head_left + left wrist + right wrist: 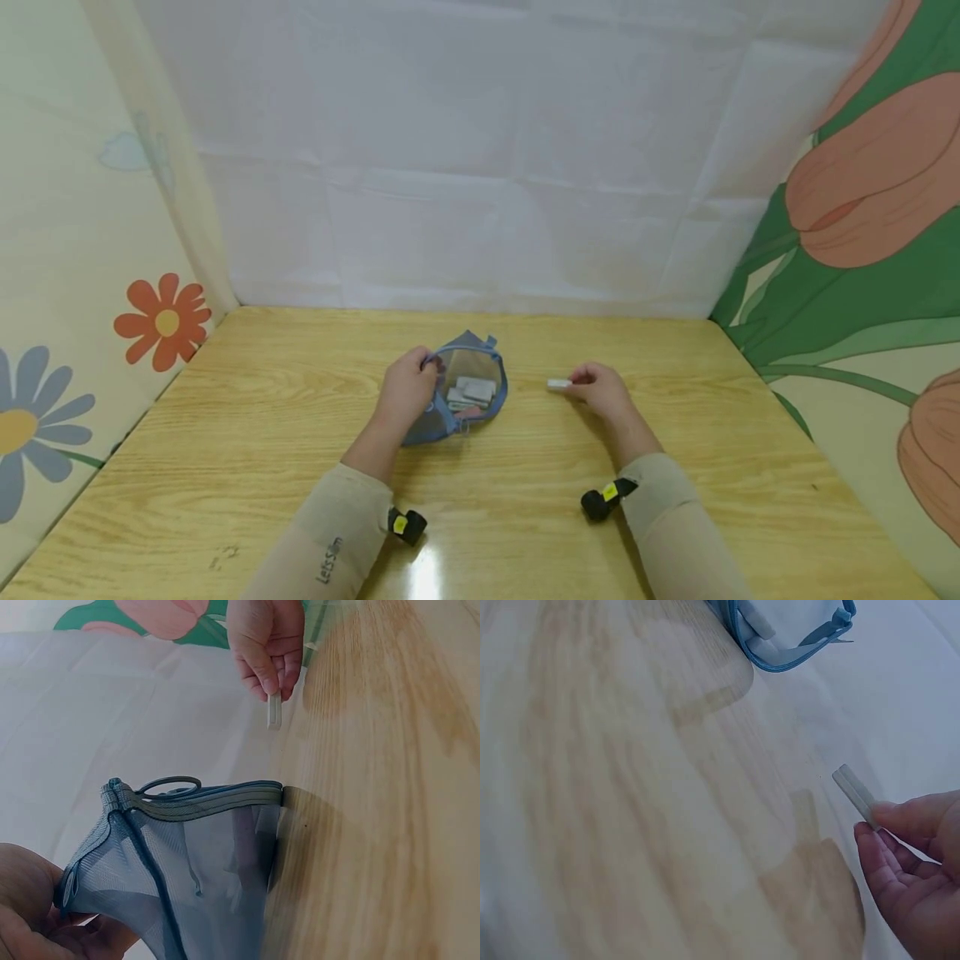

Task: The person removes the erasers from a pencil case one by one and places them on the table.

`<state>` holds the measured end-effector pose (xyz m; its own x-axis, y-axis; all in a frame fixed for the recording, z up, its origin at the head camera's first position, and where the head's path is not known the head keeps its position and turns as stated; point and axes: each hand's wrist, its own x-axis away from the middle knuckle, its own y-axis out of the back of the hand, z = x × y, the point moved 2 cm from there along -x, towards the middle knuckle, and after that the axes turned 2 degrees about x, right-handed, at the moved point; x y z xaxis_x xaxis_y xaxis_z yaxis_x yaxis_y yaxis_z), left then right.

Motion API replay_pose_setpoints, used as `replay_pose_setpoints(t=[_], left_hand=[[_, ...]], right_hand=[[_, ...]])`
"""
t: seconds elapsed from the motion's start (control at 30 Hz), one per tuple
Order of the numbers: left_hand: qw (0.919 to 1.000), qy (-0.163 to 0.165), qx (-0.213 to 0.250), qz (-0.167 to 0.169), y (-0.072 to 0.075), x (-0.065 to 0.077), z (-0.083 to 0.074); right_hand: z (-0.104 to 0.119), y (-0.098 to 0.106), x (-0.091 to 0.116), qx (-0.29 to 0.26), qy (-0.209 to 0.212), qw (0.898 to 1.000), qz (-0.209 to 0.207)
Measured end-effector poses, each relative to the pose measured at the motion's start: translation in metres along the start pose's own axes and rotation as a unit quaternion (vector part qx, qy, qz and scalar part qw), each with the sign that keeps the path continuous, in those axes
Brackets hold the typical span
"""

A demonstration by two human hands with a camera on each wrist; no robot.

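Peering over, I can't count the pale pieces inside the blue mesh pouch, just below the middle of the head view; they overlap, and a pinkish patch is half hidden behind the rim. In the right wrist view, the top edge cuts the pouch off. The left hand grips the pouch's edge, some fingers out of sight behind it. The right hand, right of centre, pinches one end of a small white block above the counter, apart from the pouch. Both forearms reach up from the lower edge, slanting inward.
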<state>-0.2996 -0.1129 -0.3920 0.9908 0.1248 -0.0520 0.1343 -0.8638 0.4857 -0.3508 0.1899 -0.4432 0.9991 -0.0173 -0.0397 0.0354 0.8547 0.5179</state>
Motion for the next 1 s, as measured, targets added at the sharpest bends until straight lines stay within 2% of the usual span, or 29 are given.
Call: replay_pose_setpoints(t=[0.23, 0.63, 1.0], left_hand=[[0.9999, 0.013, 0.007, 0.007, -0.0009, 0.0005, 0.0005], [1.0000, 0.006, 0.000, 0.005, -0.0008, 0.0004, 0.0008], [0.9999, 0.010, -0.008, 0.009, -0.0011, 0.0001, 0.0003]], right_hand=[[-0.0011, -0.0002, 0.0009, 0.023, -0.007, 1.000, -0.001], [-0.0036, -0.0030, -0.0010, 0.065, -0.001, 0.998, -0.005], [0.0028, -0.0046, 0.0005, 0.126, 0.008, 0.992, -0.008]])
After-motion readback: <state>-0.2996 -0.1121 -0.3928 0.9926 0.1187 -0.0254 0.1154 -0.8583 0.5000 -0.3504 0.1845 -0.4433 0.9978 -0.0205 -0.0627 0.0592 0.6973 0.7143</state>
